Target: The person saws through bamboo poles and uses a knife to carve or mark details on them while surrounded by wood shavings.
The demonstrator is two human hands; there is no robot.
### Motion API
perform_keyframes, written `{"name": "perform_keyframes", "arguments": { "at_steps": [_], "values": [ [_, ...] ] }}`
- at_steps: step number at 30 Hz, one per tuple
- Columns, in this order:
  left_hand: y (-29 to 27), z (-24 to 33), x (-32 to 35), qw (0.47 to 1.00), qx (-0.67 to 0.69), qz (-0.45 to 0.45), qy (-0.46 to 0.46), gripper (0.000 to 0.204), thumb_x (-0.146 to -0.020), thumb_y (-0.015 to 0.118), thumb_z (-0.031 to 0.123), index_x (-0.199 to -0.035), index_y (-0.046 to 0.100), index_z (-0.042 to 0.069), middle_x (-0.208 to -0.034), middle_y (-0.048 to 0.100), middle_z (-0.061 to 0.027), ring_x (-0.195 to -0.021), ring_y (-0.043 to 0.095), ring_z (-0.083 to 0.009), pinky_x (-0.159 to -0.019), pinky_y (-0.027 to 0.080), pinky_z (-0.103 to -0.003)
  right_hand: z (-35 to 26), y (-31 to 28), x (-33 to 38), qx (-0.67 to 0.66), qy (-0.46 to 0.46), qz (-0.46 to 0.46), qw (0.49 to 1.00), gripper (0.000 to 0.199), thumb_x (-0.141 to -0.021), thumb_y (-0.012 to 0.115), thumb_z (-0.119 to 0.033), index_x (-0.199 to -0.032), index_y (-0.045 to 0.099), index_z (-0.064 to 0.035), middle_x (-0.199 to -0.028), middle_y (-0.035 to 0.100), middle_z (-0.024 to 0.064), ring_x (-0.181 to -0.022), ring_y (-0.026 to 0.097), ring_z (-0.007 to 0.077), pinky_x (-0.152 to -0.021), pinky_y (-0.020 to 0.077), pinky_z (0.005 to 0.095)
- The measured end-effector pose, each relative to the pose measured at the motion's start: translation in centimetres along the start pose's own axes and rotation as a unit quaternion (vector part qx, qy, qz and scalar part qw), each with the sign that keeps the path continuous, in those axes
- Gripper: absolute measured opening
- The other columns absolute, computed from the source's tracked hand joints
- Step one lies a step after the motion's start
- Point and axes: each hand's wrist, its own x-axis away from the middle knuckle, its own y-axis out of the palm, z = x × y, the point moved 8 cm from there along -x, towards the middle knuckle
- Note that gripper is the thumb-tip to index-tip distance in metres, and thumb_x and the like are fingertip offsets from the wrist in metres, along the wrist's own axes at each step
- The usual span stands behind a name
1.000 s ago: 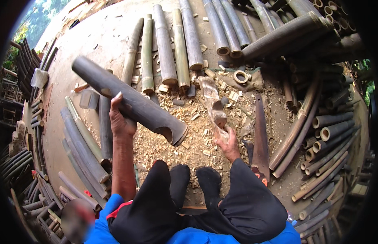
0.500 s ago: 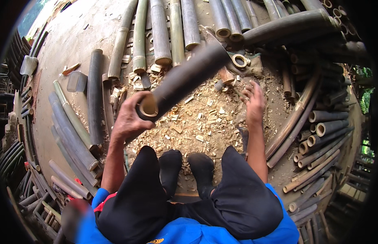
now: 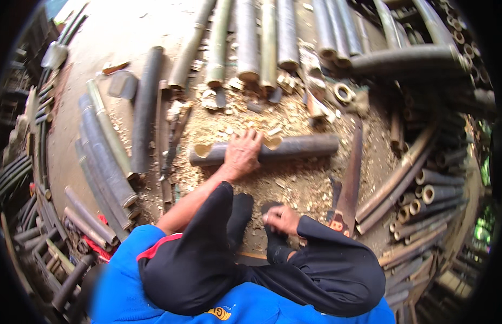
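A dark bamboo tube lies crosswise on the wood chips before my feet. Two notches are cut into its upper side, baring pale wood, one near its left end and one beside my fingers. My left hand grips it from above, left of its middle, fingers over the far side. My right hand is low over my right foot by the knee, apart from the tube. Motion blurs its fingers, and nothing can be made out in them. To the right of the tube rests a hand saw, its handle towards me.
Bamboo poles lie in a row beyond the chips. More poles lie at the left, beside a clear plastic container. Stacked bamboo fills the right side. A cut bamboo ring sits near the saw's tip.
The bamboo tube has come down from a raised, slanted position to lie level on the chips. My left hand has shifted to its top; my right hand has drawn back towards my knee.
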Motion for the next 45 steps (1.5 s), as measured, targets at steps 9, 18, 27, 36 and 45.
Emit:
{"name": "perform_keyframes", "arguments": {
  "at_steps": [9,18,27,36,45],
  "values": [
    [-0.3,-0.9,1.4,0.999,-0.007,0.035,0.004,0.074,-0.059,0.095,0.033,-0.119,0.057,0.010,-0.117,0.061,-0.0095,-0.116,0.061,-0.0277,-0.094,0.047,-0.044,3.5,1.2,-4.0,-0.080,0.093,-0.014,0.992,0.044,-0.107,0.060,-0.032,-0.090,0.074,0.0065,-0.058,0.066,0.0085,-0.036,0.055,0.0134,-0.032,0.0429,0.0299],
    [0.6,-1.8,-0.6,0.997,0.066,-0.025,0.012,0.074,-0.055,0.093,0.034,-0.116,0.061,0.008,-0.119,0.063,-0.0108,-0.121,0.061,-0.0308,-0.095,0.050,-0.048,2.6,0.6,-3.8,-0.044,0.070,0.041,0.996,0.047,-0.106,0.059,-0.035,-0.086,0.074,0.0045,-0.057,0.065,0.0070,-0.035,0.055,0.0146,-0.032,0.0437,0.0301],
    [0.3,-2.9,4.3,0.996,0.080,0.007,-0.044,0.116,-0.066,0.093,0.044,-0.162,0.032,0.019,-0.166,0.029,-0.0204,-0.150,0.029,-0.0473,-0.121,0.028,-0.059,2.6,1.5,-4.7,-0.007,0.069,0.069,0.995,0.046,-0.105,0.060,-0.035,-0.088,0.074,0.0052,-0.059,0.066,0.0076,-0.038,0.056,0.0153,-0.033,0.0457,0.0317],
    [-8.4,-13.9,26.2,0.884,0.157,0.356,-0.259,0.055,-0.072,0.082,0.016,-0.122,0.062,0.004,-0.123,0.058,-0.0183,-0.122,0.055,-0.0361,-0.110,0.042,-0.046,7.5,-3.1,-0.9,-0.068,0.069,0.127,0.987,0.039,-0.106,0.059,-0.036,-0.104,0.075,-0.0014,-0.072,0.068,0.0074,-0.054,0.062,0.0195,-0.051,0.0538,0.0331],
    [-4.7,-31.9,53.2,0.575,0.217,0.516,-0.597,0.042,-0.082,0.084,0.030,-0.110,0.070,0.001,-0.103,0.076,-0.0166,-0.095,0.072,-0.0293,-0.086,0.057,-0.041,1.8,-7.5,10.9,-0.132,-0.014,0.217,0.967,0.036,-0.106,0.058,-0.038,-0.114,0.072,-0.0059,-0.084,0.066,0.0064,-0.071,0.061,0.0196,-0.067,0.0525,0.0355]
  ]
}}
